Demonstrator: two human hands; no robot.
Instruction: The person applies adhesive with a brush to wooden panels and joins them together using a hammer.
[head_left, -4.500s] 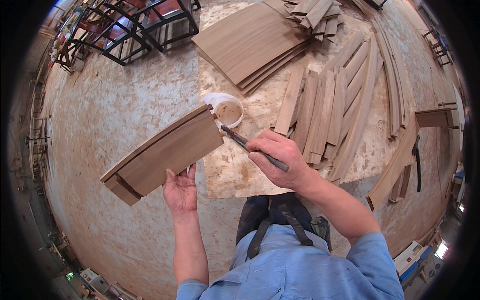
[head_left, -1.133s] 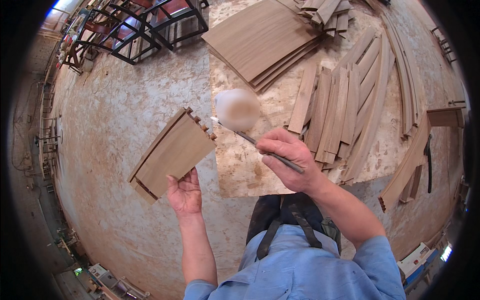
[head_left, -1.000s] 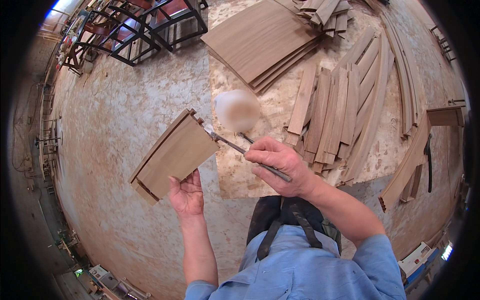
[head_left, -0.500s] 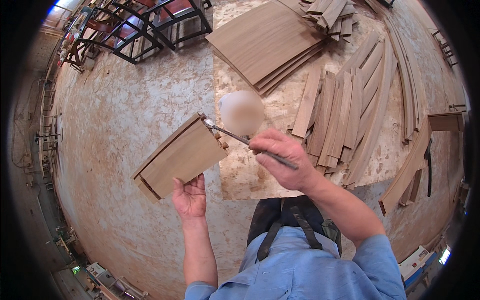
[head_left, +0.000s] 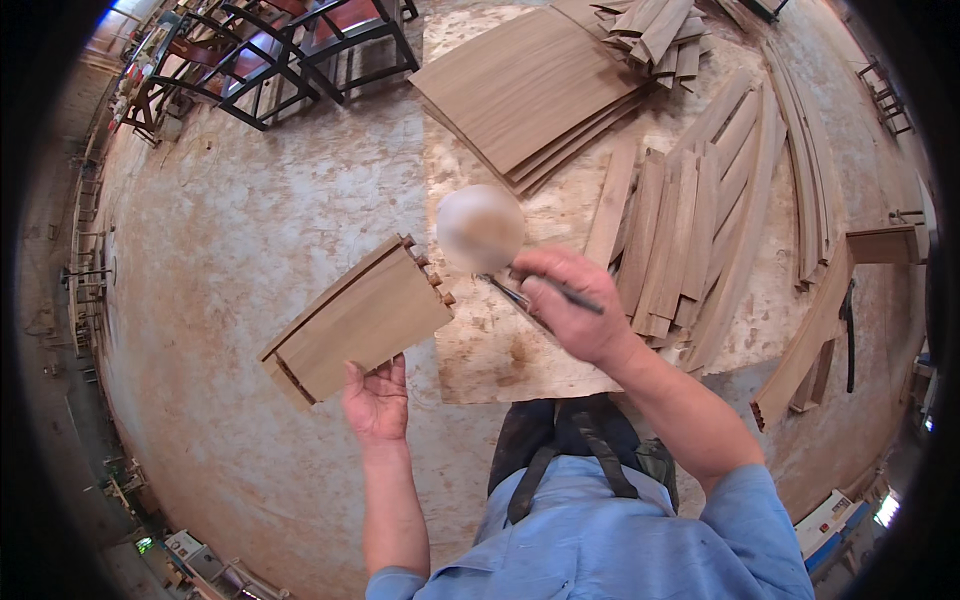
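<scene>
My left hand [head_left: 378, 402] holds a wooden panel [head_left: 365, 320] by its lower edge, thumb and fingers closed around it. A strip runs along the panel's far side, and its right end has cut joint pins. In my right hand [head_left: 572, 305] is a thin, dark-handled brush [head_left: 582, 299], gripped between thumb and fingers. The brush's front end reaches toward a round whitish container [head_left: 480, 228] on the worktable; its tip cannot be made out, as the container is blurred. A gap separates the right hand from the panel.
Several large flat boards [head_left: 530, 90] lie stacked at the far side of the worktable [head_left: 480, 375]. Many narrow wood strips [head_left: 670, 240] cover its right part, with short offcuts [head_left: 655, 35] behind. Dark chair frames [head_left: 300, 60] stand at the far left. A long curved piece [head_left: 805, 345] leans at the right.
My right hand has drawn the brush away from the panel's jointed end, to the right, and its front end is now by the container. The left hand and panel have barely moved.
</scene>
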